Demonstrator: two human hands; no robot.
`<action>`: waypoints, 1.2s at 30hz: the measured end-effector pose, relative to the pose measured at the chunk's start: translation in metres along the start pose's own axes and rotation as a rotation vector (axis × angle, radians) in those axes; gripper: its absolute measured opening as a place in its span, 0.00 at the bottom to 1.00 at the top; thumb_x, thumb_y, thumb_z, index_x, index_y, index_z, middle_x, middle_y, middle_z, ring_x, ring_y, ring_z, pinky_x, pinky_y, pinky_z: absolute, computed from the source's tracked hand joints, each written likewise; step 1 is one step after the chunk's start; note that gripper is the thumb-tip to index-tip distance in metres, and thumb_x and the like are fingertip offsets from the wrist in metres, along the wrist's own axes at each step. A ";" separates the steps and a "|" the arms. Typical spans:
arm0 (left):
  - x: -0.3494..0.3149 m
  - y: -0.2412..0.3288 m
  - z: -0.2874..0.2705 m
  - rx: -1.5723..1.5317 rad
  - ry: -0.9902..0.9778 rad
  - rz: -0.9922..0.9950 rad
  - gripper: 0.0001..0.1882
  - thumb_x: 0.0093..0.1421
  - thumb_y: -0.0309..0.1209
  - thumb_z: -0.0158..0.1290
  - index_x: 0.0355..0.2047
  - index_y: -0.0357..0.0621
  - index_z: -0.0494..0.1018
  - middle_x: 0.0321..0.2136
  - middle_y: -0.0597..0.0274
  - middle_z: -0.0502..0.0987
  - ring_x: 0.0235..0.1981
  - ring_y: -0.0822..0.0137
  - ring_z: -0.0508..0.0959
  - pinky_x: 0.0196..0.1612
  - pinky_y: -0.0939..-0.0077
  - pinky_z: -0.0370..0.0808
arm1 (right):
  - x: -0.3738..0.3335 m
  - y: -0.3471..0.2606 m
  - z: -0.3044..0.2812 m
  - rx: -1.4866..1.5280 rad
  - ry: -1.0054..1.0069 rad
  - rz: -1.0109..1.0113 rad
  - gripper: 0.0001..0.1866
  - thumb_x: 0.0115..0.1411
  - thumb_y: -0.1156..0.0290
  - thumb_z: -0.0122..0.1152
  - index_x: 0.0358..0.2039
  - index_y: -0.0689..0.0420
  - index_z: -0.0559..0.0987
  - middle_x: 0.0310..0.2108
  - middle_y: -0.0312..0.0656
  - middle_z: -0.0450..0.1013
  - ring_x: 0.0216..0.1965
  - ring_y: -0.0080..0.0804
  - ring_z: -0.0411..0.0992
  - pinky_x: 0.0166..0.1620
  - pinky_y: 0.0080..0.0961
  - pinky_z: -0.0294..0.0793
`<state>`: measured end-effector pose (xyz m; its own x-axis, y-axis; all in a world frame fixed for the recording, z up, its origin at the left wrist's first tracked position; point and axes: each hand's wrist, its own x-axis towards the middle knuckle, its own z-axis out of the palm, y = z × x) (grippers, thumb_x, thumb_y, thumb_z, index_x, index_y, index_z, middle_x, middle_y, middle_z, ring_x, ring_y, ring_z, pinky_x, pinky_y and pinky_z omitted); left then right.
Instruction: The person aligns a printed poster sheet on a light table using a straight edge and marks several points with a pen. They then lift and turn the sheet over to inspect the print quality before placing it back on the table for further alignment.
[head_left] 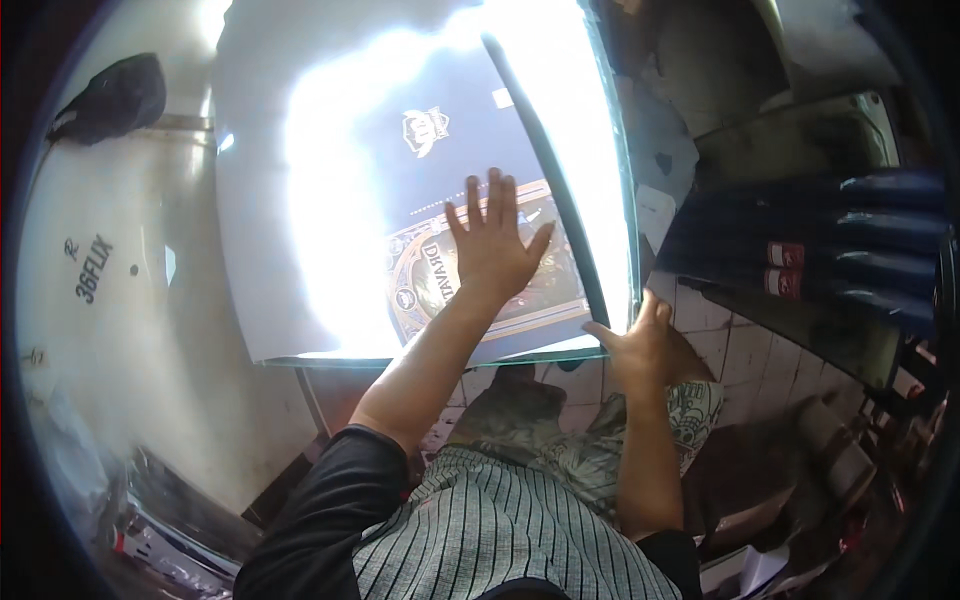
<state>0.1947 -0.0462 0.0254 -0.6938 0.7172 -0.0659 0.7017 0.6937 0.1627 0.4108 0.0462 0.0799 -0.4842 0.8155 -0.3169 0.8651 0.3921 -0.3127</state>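
Observation:
A dark blue printed sheet (470, 150), with a pale emblem and an ornate framed picture, lies on a brightly lit glass-topped table (250, 300). My left hand (495, 250) rests flat on the sheet with fingers spread, covering part of the picture. Along the sheet's right side runs a long dark strip (555, 185); I cannot tell whether it is a separate piece. At the table's near right corner, my right hand (640, 345) grips the glass edge. Its thumb lies on top by the strip's lower end, and its fingers are beyond the edge.
To the right are several dark blue rolls (840, 230) with red-and-white labels. A pale panel (150, 300) with dark lettering stands at the left, a black bag-like bundle (115, 100) above it. Brown boxes (770, 480) and clutter fill the lower right, beside tiled floor (765, 350).

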 end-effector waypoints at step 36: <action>0.050 -0.199 -0.023 -0.210 0.128 0.108 0.36 0.70 0.54 0.41 0.70 0.46 0.55 0.67 0.47 0.59 0.70 0.50 0.54 0.73 0.46 0.46 | -0.070 -0.005 0.011 0.437 -0.229 -0.429 0.25 0.65 0.62 0.65 0.61 0.55 0.75 0.42 0.56 0.80 0.41 0.47 0.82 0.41 0.35 0.80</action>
<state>0.0167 -0.1498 0.0123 -0.6410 0.7628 0.0853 0.7328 0.5753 0.3634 0.4387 -0.0178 0.0941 -0.8319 0.4949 -0.2508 0.4797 0.4143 -0.7735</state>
